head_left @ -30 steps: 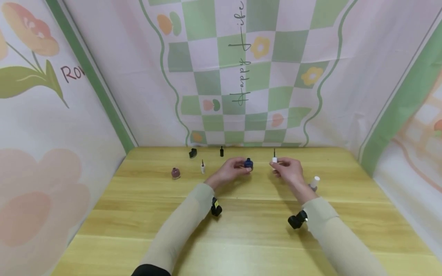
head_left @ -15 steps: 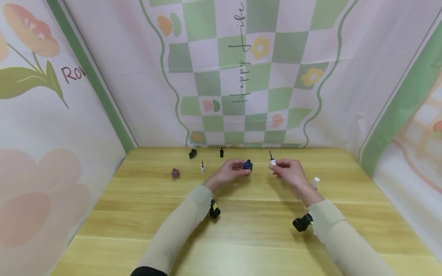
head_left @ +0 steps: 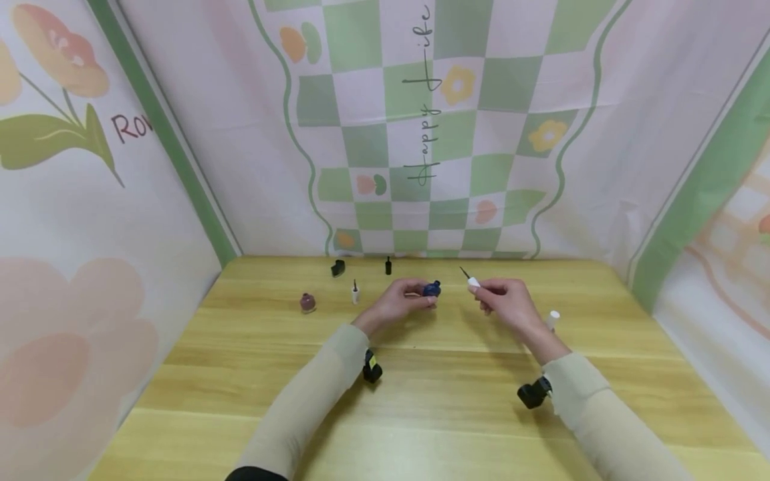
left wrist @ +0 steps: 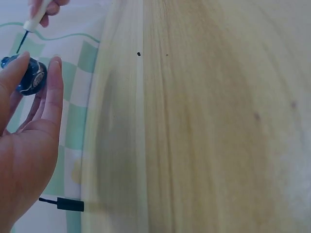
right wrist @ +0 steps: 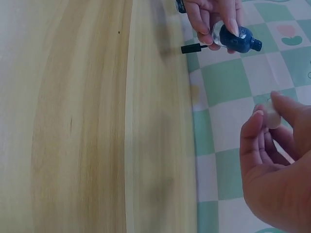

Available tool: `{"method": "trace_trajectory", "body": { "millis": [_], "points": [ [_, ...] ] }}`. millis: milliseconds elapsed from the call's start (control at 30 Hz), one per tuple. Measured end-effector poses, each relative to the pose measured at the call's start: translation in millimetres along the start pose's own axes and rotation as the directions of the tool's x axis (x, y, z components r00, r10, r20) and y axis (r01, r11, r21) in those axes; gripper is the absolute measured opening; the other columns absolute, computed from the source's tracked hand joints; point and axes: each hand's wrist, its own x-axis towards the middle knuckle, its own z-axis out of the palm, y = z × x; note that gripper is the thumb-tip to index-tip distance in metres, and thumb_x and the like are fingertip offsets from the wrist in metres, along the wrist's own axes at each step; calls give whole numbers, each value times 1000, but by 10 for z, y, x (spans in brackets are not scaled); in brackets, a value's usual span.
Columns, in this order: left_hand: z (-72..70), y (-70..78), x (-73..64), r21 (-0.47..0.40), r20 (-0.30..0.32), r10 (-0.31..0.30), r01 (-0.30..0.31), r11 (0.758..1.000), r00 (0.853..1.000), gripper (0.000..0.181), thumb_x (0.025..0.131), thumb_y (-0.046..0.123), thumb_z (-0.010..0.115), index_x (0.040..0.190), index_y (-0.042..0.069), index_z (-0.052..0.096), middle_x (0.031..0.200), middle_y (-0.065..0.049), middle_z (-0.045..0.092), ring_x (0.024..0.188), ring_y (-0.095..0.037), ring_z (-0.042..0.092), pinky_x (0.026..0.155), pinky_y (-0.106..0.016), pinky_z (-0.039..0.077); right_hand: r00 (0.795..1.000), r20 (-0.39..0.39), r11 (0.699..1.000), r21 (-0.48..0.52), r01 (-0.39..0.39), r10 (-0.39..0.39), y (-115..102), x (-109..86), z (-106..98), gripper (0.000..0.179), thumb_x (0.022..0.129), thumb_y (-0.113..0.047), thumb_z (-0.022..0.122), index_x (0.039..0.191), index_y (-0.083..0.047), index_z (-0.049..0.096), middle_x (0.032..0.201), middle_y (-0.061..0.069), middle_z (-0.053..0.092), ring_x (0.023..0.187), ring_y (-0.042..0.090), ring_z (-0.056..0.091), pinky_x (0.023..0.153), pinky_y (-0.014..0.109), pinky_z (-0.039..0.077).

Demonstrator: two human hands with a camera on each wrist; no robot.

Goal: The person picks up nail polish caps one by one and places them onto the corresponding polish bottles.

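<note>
My left hand [head_left: 397, 300] holds a small open nail polish bottle [head_left: 432, 290] of dark blue, pinched between thumb and fingers and raised over the table. In the left wrist view, a pale emblem marks the side of the blue bottle [left wrist: 35, 80]. To the right, my right hand [head_left: 510, 304] pinches a white nail polish brush cap [head_left: 473, 282]. Its thin dark brush points up and left, apart from the bottle neck in the head view. The right wrist view shows the cap [right wrist: 272, 119] end-on between thumb and fingertips, its brush hidden there.
On the wooden table [head_left: 415, 414] a mauve bottle [head_left: 307, 304] stands uncapped at left, near an upright white brush cap [head_left: 355, 294]. Farther back are a black brush cap [head_left: 388, 268] and a black object [head_left: 338, 268]. A white-capped bottle [head_left: 553, 318] is partly behind my right wrist.
The brush in my right hand has tipped from upright to leaning left, and that forearm has shifted slightly right. The blue bottle in my left hand now tilts a little rightward.
</note>
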Motion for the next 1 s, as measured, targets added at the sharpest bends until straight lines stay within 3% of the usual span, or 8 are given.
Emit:
{"method": "trace_trajectory", "body": {
  "millis": [167, 400, 700, 1000],
  "points": [
    [-8, 7, -17, -10, 9, -11, 11, 1000, 1000, 27, 98, 10, 70, 124, 3, 68, 113, -11, 67, 102, -23, 72, 94, -33, 58, 999, -4, 999, 13, 38, -38, 25, 7, -27, 41, 102, -36, 65, 116, 3, 71, 88, 7, 69, 75, 13, 63, 68, 32, 59],
    [-2, 12, -35, -29, 17, -22, 22, 999, 1000, 27, 99, 11, 69, 125, 4, 68, 114, -10, 67, 103, -25, 73, 96, -37, 57, 995, 34, 995, 8, 96, -96, 44, 1, -82, 42, 105, -36, 59, 119, 2, 69, 85, 9, 65, 74, 14, 61, 69, 34, 59],
    [-23, -17, -28, -44, 34, -17, 18, 999, 999, 33, 99, 11, 68, 130, 2, 63, 116, -11, 69, 104, -29, 72, 96, -40, 57, 993, 72, 993, 85, 82, -88, 49, 2, -118, 40, 108, -26, 55, 126, 8, 64, 85, 6, 63, 75, 11, 58, 69, 31, 57],
    [-30, -70, -11, -75, 53, -11, 15, 997, 999, 32, 97, 9, 71, 128, 3, 62, 115, -12, 70, 104, -32, 72, 98, -45, 56, 990, 89, 988, 123, 94, -106, 16, -22, -125, 42, 107, -28, 56, 129, 7, 62, 87, 7, 62, 77, 12, 57, 69, 27, 56]
  ]
}}
